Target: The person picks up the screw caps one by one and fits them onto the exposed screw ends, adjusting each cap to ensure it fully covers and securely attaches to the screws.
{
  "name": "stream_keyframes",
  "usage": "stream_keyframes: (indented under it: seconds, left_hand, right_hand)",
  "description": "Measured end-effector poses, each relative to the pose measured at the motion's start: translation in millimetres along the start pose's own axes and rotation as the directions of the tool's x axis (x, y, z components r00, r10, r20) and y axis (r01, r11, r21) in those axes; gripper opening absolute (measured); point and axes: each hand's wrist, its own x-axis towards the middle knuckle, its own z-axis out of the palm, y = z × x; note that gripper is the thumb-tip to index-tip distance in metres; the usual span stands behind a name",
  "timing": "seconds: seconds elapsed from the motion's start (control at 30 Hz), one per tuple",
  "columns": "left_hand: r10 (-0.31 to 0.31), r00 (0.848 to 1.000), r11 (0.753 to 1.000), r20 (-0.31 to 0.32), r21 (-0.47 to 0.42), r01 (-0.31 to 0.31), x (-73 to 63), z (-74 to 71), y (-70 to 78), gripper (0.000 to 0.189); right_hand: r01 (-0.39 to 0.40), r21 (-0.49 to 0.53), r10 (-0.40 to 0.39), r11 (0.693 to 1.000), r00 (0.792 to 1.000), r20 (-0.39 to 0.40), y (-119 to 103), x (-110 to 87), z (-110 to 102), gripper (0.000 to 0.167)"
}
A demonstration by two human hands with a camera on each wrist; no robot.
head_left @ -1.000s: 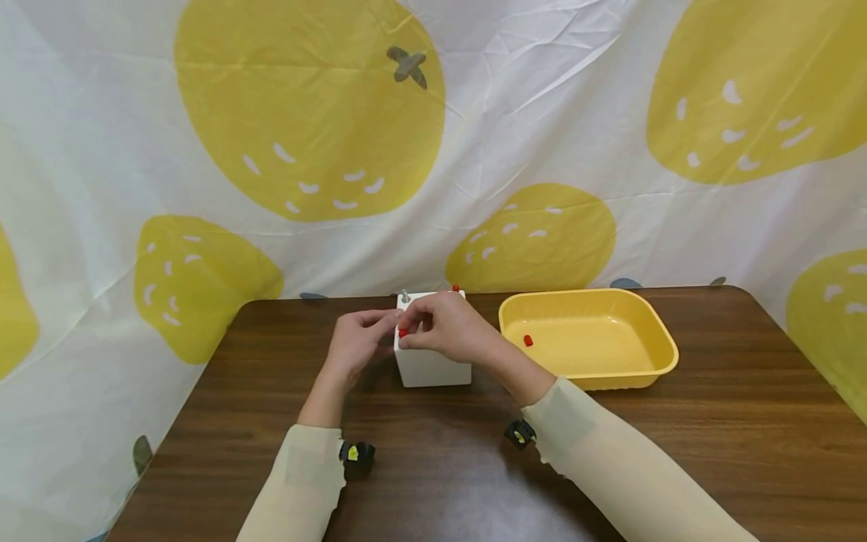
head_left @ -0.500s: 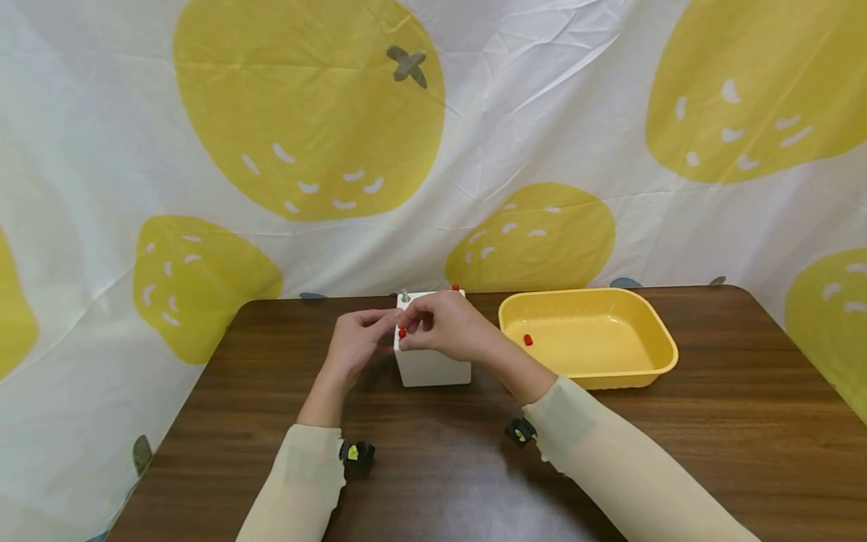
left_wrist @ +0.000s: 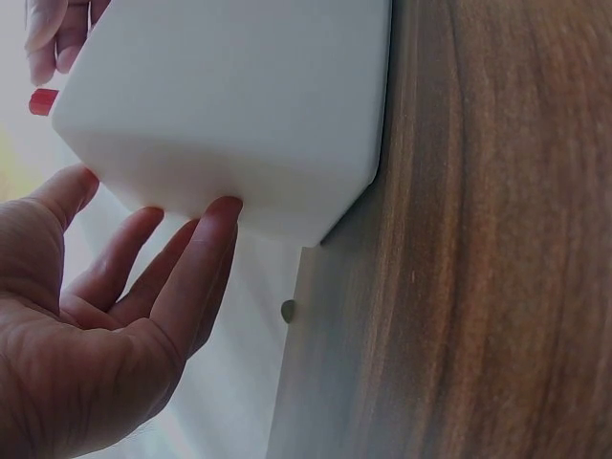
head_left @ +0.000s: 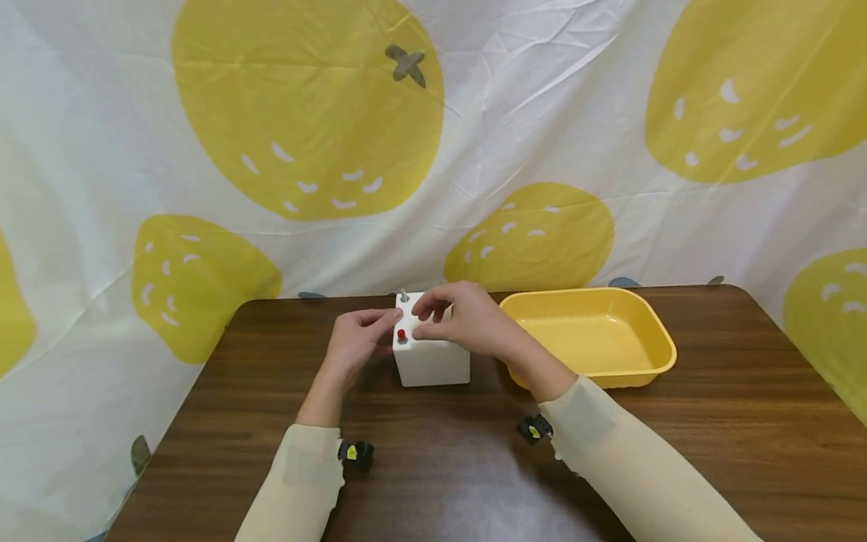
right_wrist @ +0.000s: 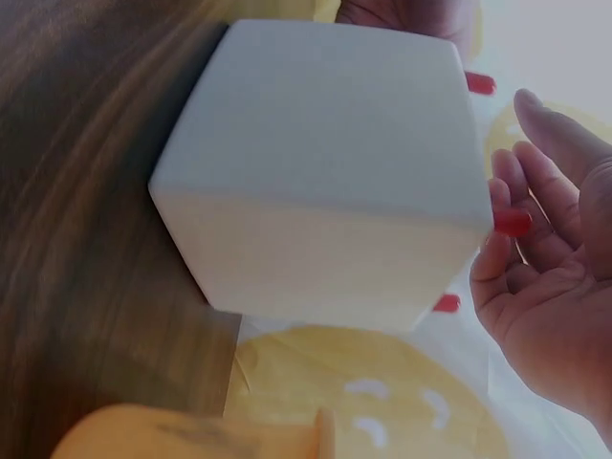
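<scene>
White box (head_left: pixel 435 366) sits upright on brown table (head_left: pixel 420 467), middle of scene, toward far edge. Left hand (head_left: pixel 355 342) at box's left side: thumb on top left edge, fingertips against left wall, fingers loosely extended, not wrapped round it. Right hand (head_left: pixel 474 320) over right part of box top, thumb and fingers spread apart, nothing between them. Red cap (head_left: pixel 402 333) stands on a metal post at near left corner of the top, just left of right thumb tip. Bare metal post (head_left: pixel 404 296) at far left corner. Right wrist view has two more caps on top: near right cap (right_wrist: pixel 513 223), right beside right hand's fingers, and far right cap (right_wrist: pixel 447 303); head view of both blocked by right hand. Yellow tray (head_left: pixel 596 339) to right of box, partly behind right forearm. Pale sleeves (head_left: pixel 609 444) on both arms, small black device (head_left: pixel 357 458) at left cuff. White cloth with yellow fruit print (head_left: pixel 305 113) behind table.
</scene>
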Motion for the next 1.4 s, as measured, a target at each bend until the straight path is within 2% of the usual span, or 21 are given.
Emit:
stream_keyframes:
  seconds: [0.23, 0.5, 0.9, 1.1, 1.4]
  left_hand:
    - [-0.014, 1.000, 1.000, -0.003, 0.011, 0.015, 0.6, 0.4, -1.4, 0.046]
    - [-0.018, 1.000, 1.000, -0.013, 0.021, 0.018, 1.5, 1.0, -1.8, 0.045]
    - [-0.012, 1.000, 1.000, -0.018, 0.017, 0.012, 1.4, 1.2, -1.6, 0.043]
    - [-0.008, 1.000, 1.000, -0.017, 0.017, 0.008, 1.5, 1.2, -1.9, 0.044]
    - [-0.005, 1.000, 1.000, -0.018, 0.014, 0.005, 1.1, 1.5, -0.9, 0.042]
  right_hand:
    - [-0.041, 0.073, 0.042, 0.997, 0.999, -0.016, 4, -8.8, -15, 0.029]
    - [-0.044, 0.063, 0.049, 0.997, 0.996, -0.069, 12, -18.2, -30, 0.032]
    - [-0.085, 0.044, 0.089, 0.995, 0.991, -0.104, 25, -35.0, -52, 0.029]
    - [-0.119, 0.059, 0.125, 0.991, 0.985, -0.115, 36, -44.1, -60, 0.028]
    - [-0.123, 0.038, 0.128, 0.992, 0.980, -0.154, 58, -53.3, -68, 0.027]
